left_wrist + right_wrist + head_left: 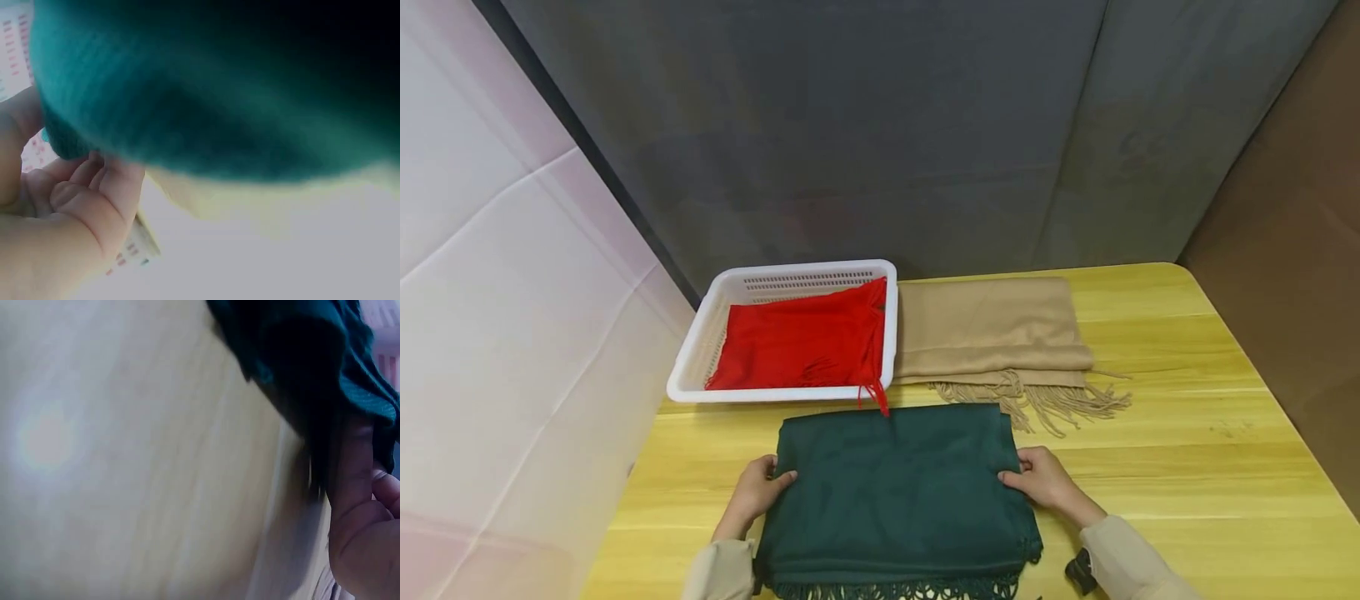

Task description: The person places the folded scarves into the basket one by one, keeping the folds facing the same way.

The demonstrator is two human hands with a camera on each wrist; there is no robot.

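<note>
A folded dark green scarf with a fringe along its near edge is held between my two hands at the front of the table. My left hand pinches its left side, thumb on top and fingers underneath. On the opposite side my right hand grips the edge the same way. In the left wrist view the green cloth hangs over the curled fingers. The right wrist view has the cloth bunched at the thumb and fingers, lifted off the table there.
Behind the green scarf, a white plastic basket holds a folded red scarf, some red fringe hanging over its rim. To the basket's right lies a folded tan scarf with its fringe toward me. A yellow wood-grain table carries everything.
</note>
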